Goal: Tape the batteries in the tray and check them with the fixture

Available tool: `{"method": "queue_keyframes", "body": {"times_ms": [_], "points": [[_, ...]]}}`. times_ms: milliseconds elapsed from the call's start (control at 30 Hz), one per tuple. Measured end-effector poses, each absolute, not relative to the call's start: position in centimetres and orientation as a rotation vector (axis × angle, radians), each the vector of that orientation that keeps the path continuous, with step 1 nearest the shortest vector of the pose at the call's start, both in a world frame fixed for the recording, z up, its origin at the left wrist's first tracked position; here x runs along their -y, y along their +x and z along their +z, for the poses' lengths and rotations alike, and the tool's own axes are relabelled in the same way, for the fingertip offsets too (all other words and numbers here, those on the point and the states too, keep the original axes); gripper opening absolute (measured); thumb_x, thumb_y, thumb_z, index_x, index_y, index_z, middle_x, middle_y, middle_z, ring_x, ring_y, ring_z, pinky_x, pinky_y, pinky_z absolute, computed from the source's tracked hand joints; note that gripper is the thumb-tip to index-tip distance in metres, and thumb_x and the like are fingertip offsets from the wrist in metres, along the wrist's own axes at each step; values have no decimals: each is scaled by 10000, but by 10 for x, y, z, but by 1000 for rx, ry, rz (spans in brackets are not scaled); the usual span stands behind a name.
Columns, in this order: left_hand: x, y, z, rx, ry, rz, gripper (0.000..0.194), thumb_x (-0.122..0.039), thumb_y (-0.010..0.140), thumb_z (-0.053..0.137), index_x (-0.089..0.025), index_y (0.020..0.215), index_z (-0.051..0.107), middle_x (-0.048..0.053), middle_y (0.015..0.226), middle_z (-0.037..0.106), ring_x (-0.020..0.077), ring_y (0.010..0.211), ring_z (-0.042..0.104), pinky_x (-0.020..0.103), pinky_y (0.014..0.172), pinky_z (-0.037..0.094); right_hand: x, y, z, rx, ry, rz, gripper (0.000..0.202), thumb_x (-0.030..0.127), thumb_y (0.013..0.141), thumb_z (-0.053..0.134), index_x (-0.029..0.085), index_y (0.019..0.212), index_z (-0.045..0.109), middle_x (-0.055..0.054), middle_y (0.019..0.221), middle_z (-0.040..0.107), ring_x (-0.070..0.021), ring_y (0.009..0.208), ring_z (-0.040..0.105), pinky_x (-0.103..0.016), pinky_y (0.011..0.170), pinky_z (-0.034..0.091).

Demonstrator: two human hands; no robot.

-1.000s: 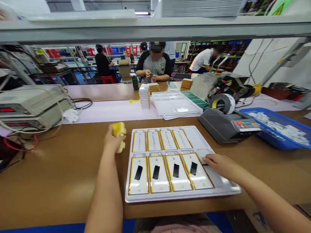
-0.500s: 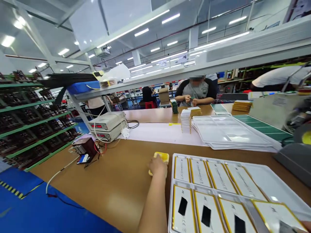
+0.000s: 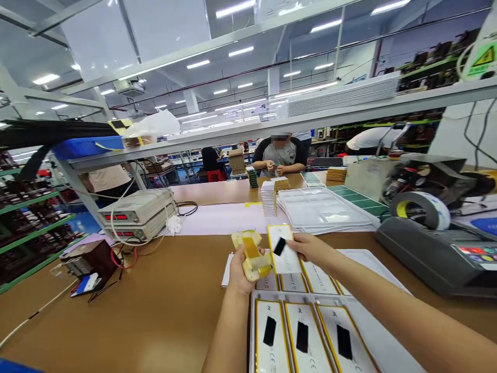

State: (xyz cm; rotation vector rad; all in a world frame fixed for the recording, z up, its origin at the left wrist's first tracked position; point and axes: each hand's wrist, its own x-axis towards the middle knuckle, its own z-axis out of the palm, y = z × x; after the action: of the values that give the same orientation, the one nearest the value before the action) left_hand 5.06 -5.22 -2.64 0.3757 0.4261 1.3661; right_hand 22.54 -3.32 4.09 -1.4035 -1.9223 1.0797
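My left hand [image 3: 237, 275] is closed around a pale yellow shaped block [image 3: 251, 254], lifted above the table. In my right hand [image 3: 307, 248], pinched at its right edge, is a flat white battery pack [image 3: 286, 263] with yellow edges and a black tape strip. The pack stands tilted just right of the yellow block; whether they touch, I cannot tell. Below lies a white plastic tray [image 3: 373, 339] with two rows of similar battery packs. Those in the near row carry black tape strips [image 3: 302, 336]. My hands and the held pack partly hide the far row.
Tape dispenser [image 3: 435, 259] with a tape roll [image 3: 423, 210] stands at right. Behind are stacked clear trays [image 3: 322, 210] and a pile of white packs [image 3: 268, 198]. Stacked meters [image 3: 135, 212] and a dark red box [image 3: 91, 269] with wires sit left. A co-worker [image 3: 280, 155] sits opposite.
My left hand has raised the yellow block off the table. My right hand has lifted the battery pack from the near row of the tray and brought it beside the block. The view has turned right.
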Motion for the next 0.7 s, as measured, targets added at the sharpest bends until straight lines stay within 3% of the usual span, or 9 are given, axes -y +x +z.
{"method": "queue_keyframes", "body": {"times_ms": [133,267,333,433,567,700], "points": [[50,58,-32,-399,326,1266,398,-459,737,475,-180,1006,561,76,863,648,235,854,589,393,781,438,18,179,40,2045,-1434,1130,234,220,787,385,123,884,575,-58,795,620,-114,639,533,-205,541,389],[44,55,-41,-338,340,1249,515,-573,715,429,-190,1037,550,83,883,645,250,889,577,408,785,438,16,174,35,2313,-1544,791,257,360,767,458,171,843,614,-75,867,637,-194,762,566,-274,623,405],[42,53,-43,-289,358,1262,558,-598,709,410,-182,1057,539,98,930,631,262,934,557,421,799,429,12,196,38,2418,-1703,387,359,449,799,370,204,867,623,-88,916,633,-232,822,568,-318,656,405],[40,51,-42,-232,362,1270,575,-596,720,393,-167,1082,522,117,995,605,258,942,550,437,823,414,3,252,41,2351,-2053,-51,409,423,836,289,195,944,611,-119,974,619,-241,882,564,-332,688,406],[36,54,-41,-272,309,1270,607,-617,710,383,-146,1064,528,129,941,615,262,876,573,456,782,435,6,329,36,2328,-2338,-150,312,316,799,390,126,858,631,-158,925,628,-265,854,574,-334,653,418],[33,60,-42,-360,242,1304,619,-624,686,416,-133,1045,534,126,888,620,262,812,589,459,734,457,26,358,23,2427,-2345,-219,254,247,796,394,145,851,621,-135,915,630,-240,873,568,-319,677,414]]}}
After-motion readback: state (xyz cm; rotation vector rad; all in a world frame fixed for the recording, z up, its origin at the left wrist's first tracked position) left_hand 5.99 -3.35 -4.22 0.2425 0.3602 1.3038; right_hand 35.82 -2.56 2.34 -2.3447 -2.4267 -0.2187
